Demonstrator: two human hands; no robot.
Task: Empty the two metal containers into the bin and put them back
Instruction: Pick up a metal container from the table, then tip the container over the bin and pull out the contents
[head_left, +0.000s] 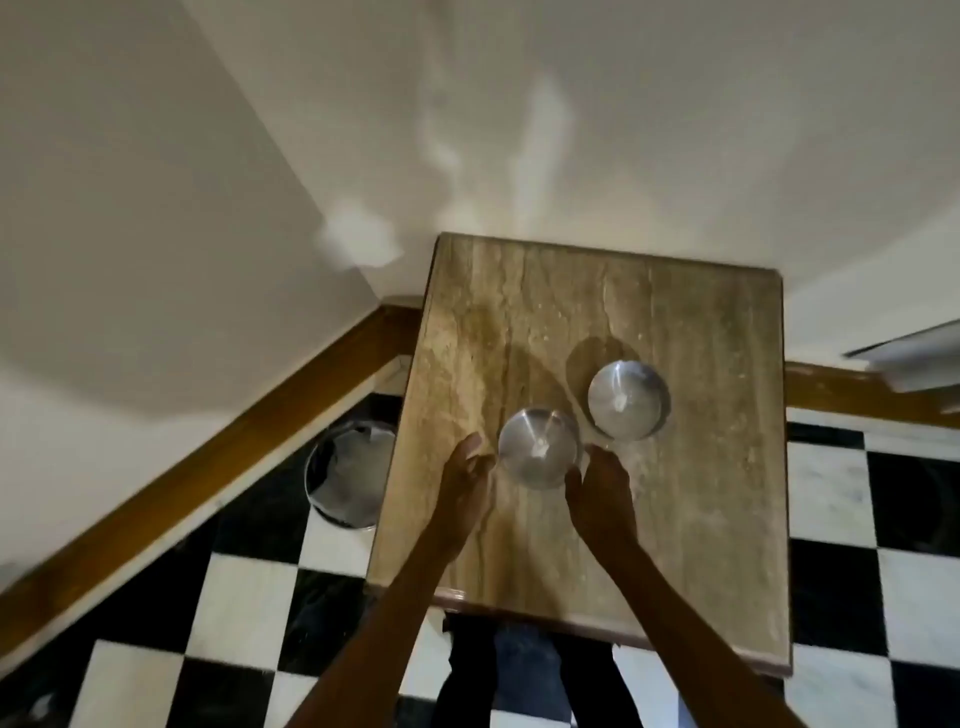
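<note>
Two round metal containers stand on a brown stone tabletop (701, 519). The nearer container (537, 447) has something small and pale in its middle. The farther container (627, 399) sits up and to the right and holds a similar pale bit. My left hand (465, 483) is at the left side of the nearer container, fingers apart. My right hand (602, 493) is at its right side, fingertips close to or touching the rim. The bin (345, 473), a round metal one with a shiny liner, stands on the floor left of the table.
The table stands against a white wall in a corner with a brown wooden skirting (208, 478). The floor is black and white checkered tile (249, 597). A white ledge (914, 358) juts in at the right edge.
</note>
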